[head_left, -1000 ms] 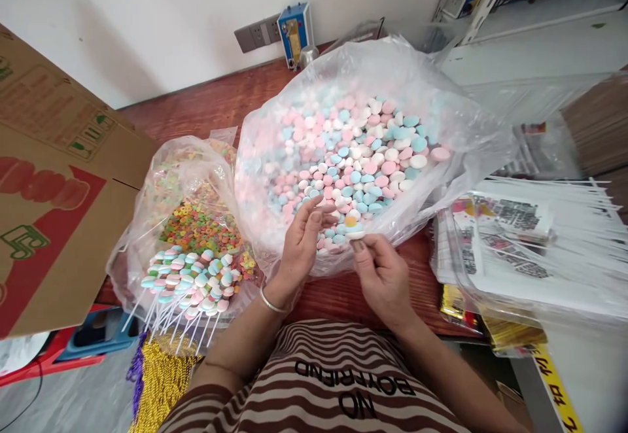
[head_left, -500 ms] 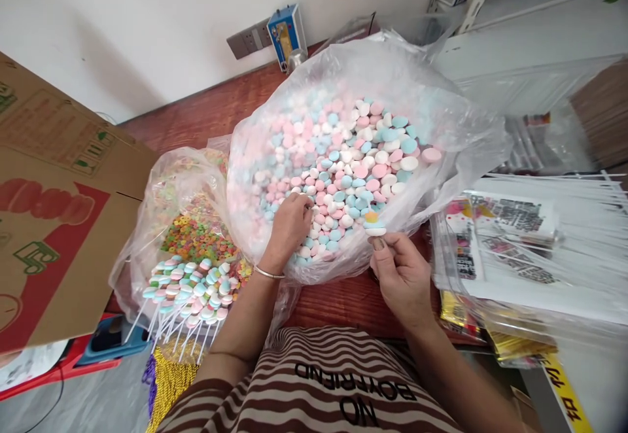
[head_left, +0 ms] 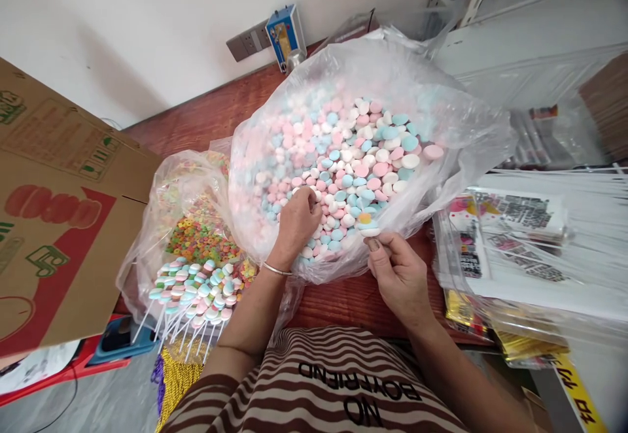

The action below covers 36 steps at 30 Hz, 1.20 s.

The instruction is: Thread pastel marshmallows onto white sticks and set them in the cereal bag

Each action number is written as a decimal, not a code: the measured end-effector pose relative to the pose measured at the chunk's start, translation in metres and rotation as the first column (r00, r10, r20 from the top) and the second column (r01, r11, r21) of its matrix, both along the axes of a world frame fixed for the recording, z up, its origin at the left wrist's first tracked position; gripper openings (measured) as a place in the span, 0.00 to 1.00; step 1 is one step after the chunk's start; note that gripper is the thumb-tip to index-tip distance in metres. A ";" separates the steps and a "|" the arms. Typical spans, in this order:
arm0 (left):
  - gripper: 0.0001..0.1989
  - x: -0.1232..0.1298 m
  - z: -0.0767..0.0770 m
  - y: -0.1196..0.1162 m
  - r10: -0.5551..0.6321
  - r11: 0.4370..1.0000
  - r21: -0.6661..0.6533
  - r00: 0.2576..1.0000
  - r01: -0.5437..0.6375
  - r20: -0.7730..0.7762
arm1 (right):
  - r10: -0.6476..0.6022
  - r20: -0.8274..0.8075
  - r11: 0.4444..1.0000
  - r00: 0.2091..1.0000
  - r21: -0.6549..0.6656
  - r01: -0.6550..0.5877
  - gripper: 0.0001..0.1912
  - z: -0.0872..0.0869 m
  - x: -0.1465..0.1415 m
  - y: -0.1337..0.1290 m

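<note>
A big clear plastic bag [head_left: 417, 80] holds a heap of pink, blue and white button-shaped candies [head_left: 360, 170]. My left hand [head_left: 297, 224], with a thin bangle at the wrist, is over the heap's near left part; its fingers are curled together, and what they pinch, if anything, is hidden. Between thumb and fingers, my right hand [head_left: 400, 273] grips a candy skewer [head_left: 367, 225] at the bag's near edge. White, blue and yellow pieces are stacked on it; the hand hides most of its stick.
Finished candy skewers [head_left: 196, 289] lie on a smaller bag of colourful ring candies [head_left: 201, 242] at left. A cardboard box [head_left: 63, 217] stands beyond. White sticks [head_left: 589, 224] and printed packets [head_left: 520, 210] lie on the right. A blue device [head_left: 285, 37] stands by the wall.
My left hand has shifted slightly right and up over the candies, its fingers more curled. The skewer in my right hand has tipped slightly left.
</note>
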<state>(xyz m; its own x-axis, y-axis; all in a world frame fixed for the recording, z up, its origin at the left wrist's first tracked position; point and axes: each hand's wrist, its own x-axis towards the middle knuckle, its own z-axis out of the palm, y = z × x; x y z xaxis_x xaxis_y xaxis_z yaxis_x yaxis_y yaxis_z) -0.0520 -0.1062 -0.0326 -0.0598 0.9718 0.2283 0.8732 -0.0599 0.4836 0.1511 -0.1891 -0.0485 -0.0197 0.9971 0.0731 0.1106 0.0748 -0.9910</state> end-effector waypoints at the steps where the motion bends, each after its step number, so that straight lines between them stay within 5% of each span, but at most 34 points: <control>1: 0.10 0.000 0.001 0.000 0.011 1.000 -0.022 1.000 -0.011 0.016 | 0.002 0.003 1.000 1.000 0.000 -0.002 0.12 0.000 0.000 0.000; 22: 0.12 0.004 -0.010 0.008 -0.071 0.996 0.056 0.997 0.071 0.000 | 0.046 0.052 0.998 0.998 0.042 -0.048 0.13 0.004 -0.010 0.004; 26: 0.11 0.002 -0.006 0.007 -0.025 0.999 0.034 0.989 0.020 0.146 | 0.076 0.097 0.996 0.992 0.044 -0.081 0.13 0.008 -0.011 0.004; 29: 0.15 -0.003 0.002 -0.003 0.053 0.998 -0.039 0.866 -0.038 0.497 | 0.102 0.155 0.990 0.983 0.077 -0.115 0.12 0.013 -0.011 0.003; 32: 0.19 -0.009 0.010 -0.020 0.086 0.987 -0.149 0.568 0.065 0.818 | 0.146 0.188 0.980 0.971 0.106 -0.168 0.12 0.019 -0.011 0.001; 34: 0.20 -0.011 0.014 -0.031 0.102 0.979 -0.165 0.416 0.120 0.903 | 0.183 0.201 0.972 0.962 0.112 -0.208 0.12 0.022 -0.013 -0.001; 36: 0.21 -0.012 0.016 -0.039 0.108 0.980 -0.158 0.350 0.118 0.931 | 0.214 0.211 0.965 0.954 0.108 -0.240 0.13 0.024 -0.015 -0.002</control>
